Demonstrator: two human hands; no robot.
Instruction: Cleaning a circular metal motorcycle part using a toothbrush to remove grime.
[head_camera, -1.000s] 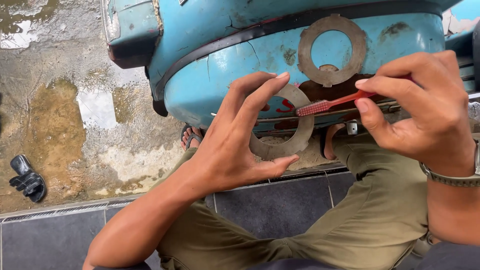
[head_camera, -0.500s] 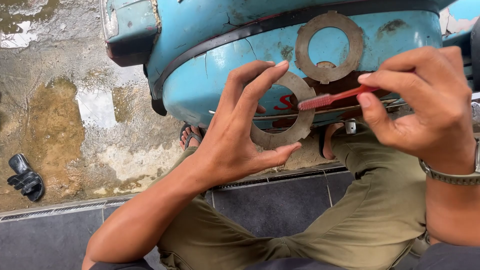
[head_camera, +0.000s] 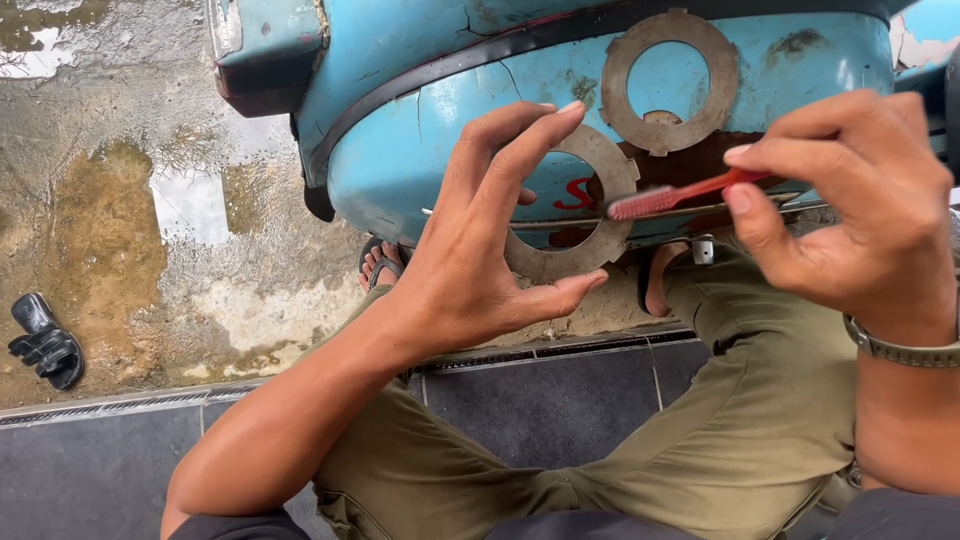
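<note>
A seated person in olive trousers (head_camera: 740, 420) works over their lap, seen from above. In the centre of the frame the left hand (head_camera: 470, 260) holds a flat grey metal ring (head_camera: 585, 255) upright by its outer edge, thumb under the lower rim and fingertips curled over the top, so the grip is pinching the ring across its width. At the right of the frame the right hand (head_camera: 850, 210), with a watch (head_camera: 900, 352) at the wrist, pinches the handle of a red toothbrush (head_camera: 680, 195) between thumb and fingers; the bristle end touches the ring's right side. A second notched ring (head_camera: 668, 140) rests on the worn blue scooter body (head_camera: 440, 90) in the upper centre. A black sandal (head_camera: 42, 342) lies on wet, muddy ground at the left edge.

The ring looks thin, stiff and fairly light, possibly greasy and slick. Holding it by the rim, as here, seems wise, leaving both faces free.
</note>
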